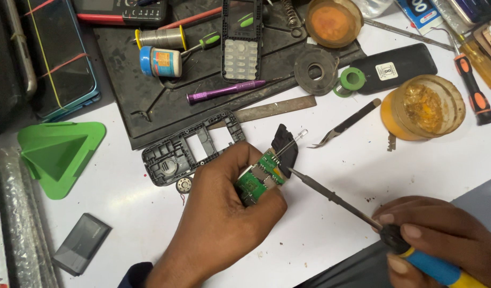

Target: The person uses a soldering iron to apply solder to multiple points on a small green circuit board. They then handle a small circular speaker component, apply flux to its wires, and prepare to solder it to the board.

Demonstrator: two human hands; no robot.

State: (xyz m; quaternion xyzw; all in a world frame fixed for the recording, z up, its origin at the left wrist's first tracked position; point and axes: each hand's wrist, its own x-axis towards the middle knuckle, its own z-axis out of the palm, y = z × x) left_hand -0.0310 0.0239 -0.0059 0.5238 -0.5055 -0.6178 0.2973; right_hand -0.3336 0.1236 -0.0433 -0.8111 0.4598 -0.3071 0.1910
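My left hand point(224, 213) grips a small green circuit board point(258, 178) with a black part at its far end and a clear LED point(300, 135) sticking out from it. My right hand point(442, 234) holds a soldering iron point(336, 200) by its blue and yellow handle. The iron's tip touches the board's edge near the black part. Just left of my left hand lies a grey phone frame point(189, 149) and a small round metal part point(184, 184).
A black work mat point(149, 90) holds a solder spool point(160, 37), a purple screwdriver point(226, 90), a keypad cover point(241, 40) and a metal file point(277, 108). Tweezers point(344, 124), an amber flux jar point(424, 106), a black phone point(397, 66), a green stand point(58, 152) and a battery point(82, 244) lie around.
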